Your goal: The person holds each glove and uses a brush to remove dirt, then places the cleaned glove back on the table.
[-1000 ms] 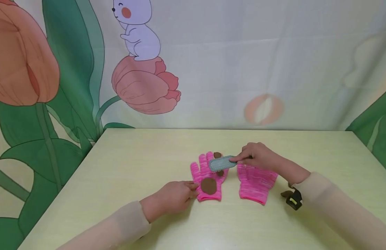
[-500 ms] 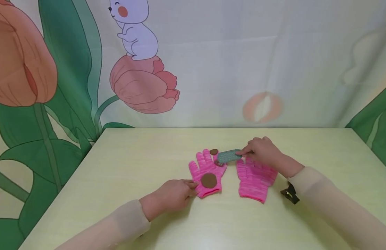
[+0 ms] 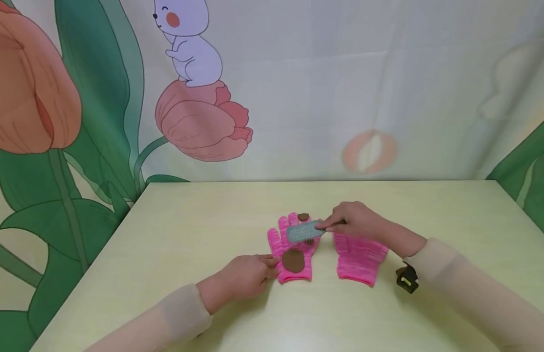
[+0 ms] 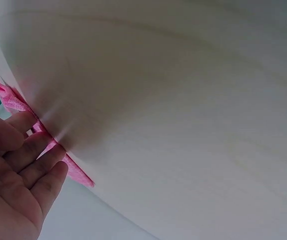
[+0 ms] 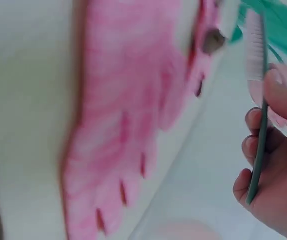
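Two pink knit gloves lie side by side on the table. On the left glove [image 3: 294, 274] there is a large round brown patch [image 3: 293, 260] on the palm and smaller brown spots by the fingers. My left hand [image 3: 250, 276] presses its fingertips on that glove's left edge near the cuff; in the left wrist view the fingers [image 4: 48, 172] are nearly straight. A grey-green brush [image 3: 305, 231], its pale bristles [image 5: 255, 45] visible in the right wrist view, is gripped by my right hand [image 3: 357, 220] over the left glove's fingers. The right glove [image 3: 360, 259] lies partly beneath my right hand.
A small black object [image 3: 407, 278] shows by the right sleeve cuff, at the wrist. The pale table [image 3: 188, 215] ends at the back against a printed curtain [image 3: 294, 112] with tulips and a white animal.
The brush in my right hand first moved right and away, then back left over the left glove. That glove shifted and tilted slightly, then straightened. My left hand stayed at its edge.
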A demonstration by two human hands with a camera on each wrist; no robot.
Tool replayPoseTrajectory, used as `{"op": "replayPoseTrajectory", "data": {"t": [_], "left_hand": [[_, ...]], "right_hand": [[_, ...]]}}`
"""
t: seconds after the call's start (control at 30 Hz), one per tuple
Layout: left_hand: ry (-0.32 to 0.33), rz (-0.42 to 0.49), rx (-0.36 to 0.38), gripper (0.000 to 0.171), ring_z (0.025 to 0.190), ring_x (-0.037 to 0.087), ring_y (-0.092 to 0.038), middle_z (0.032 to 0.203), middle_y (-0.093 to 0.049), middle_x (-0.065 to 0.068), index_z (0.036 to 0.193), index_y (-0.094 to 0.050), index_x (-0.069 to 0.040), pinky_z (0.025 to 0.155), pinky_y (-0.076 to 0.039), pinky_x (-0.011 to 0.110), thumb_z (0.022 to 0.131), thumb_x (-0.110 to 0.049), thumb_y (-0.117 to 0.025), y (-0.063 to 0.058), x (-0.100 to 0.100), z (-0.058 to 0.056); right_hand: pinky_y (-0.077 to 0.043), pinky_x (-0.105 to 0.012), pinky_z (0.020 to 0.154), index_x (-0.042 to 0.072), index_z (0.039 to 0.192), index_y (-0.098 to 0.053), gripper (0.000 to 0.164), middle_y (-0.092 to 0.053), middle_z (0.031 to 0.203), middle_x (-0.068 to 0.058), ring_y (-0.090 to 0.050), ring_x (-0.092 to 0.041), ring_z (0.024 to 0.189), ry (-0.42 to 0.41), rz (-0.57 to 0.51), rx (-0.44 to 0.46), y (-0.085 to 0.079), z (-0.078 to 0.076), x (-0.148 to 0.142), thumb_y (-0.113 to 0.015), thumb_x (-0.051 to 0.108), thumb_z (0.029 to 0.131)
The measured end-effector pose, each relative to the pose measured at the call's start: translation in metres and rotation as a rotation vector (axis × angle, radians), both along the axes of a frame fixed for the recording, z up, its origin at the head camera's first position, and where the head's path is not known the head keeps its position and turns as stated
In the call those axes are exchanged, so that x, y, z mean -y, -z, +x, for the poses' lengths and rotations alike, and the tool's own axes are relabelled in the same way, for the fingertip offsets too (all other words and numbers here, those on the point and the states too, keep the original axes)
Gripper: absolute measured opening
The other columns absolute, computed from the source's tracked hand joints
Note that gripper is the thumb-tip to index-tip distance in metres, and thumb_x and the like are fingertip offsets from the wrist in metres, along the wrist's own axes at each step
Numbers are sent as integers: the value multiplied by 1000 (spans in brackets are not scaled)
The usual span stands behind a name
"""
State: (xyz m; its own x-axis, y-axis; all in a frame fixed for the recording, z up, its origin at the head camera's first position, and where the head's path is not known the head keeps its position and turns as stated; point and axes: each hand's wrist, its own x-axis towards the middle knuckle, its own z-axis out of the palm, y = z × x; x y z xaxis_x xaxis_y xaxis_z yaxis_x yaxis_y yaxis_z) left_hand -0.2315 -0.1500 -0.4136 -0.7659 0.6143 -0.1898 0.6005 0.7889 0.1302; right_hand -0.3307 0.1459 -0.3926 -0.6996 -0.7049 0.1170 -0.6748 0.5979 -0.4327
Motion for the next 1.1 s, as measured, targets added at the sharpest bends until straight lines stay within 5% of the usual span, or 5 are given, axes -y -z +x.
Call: {"op": "replayPoseTrajectory", "data": {"t": [0.17, 0.43, 0.77, 0.9, 1.1], "left_hand": [[2, 0, 3, 32, 139, 26, -59, 146, -63, 8, 126, -73, -9, 111, -52, 43, 99, -7, -57, 1, -1, 1], [25, -2, -26, 32, 138, 26, -59, 146, -63, 8, 126, -73, -9, 111, -52, 42, 99, -7, -57, 1, 0, 1], [33, 12, -63, 30, 135, 27, -62, 143, -65, 10, 124, -74, -8, 108, -55, 43, 99, -8, -59, 1, 1, -2], [26, 10, -57, 29, 134, 27, -62, 142, -66, 10, 123, -75, -8, 108, -55, 43, 98, -8, -59, 1, 0, -1], [26, 11, -58, 31, 134, 28, -62, 141, -66, 10, 124, -75, -8, 108, -55, 43, 98, -7, -58, 2, 2, -1]], "right_hand": [[-34, -16, 57, 16, 115, -79, 26, -65, 71, 0, -39, -3, 62, 16, 47, -8, 17, -7, -6, -74, 6, 91], [-43, -23, 65, 15, 118, -78, 28, -79, 100, -9, -60, -13, 76, 197, 106, -23, 18, -33, -34, -69, 5, 94], [-34, -23, 60, 11, 125, -74, 30, -78, 105, -17, -39, -12, 64, 197, -31, 12, -18, -25, -18, -69, 8, 95], [-35, -23, 60, 10, 125, -74, 30, -77, 113, -19, -41, -12, 66, 197, -79, 21, -21, -22, -12, -68, 7, 96], [-36, -21, 60, 11, 122, -75, 29, -77, 99, -15, -41, -10, 65, 115, -56, 85, -14, -15, -4, -70, 7, 95]]}}
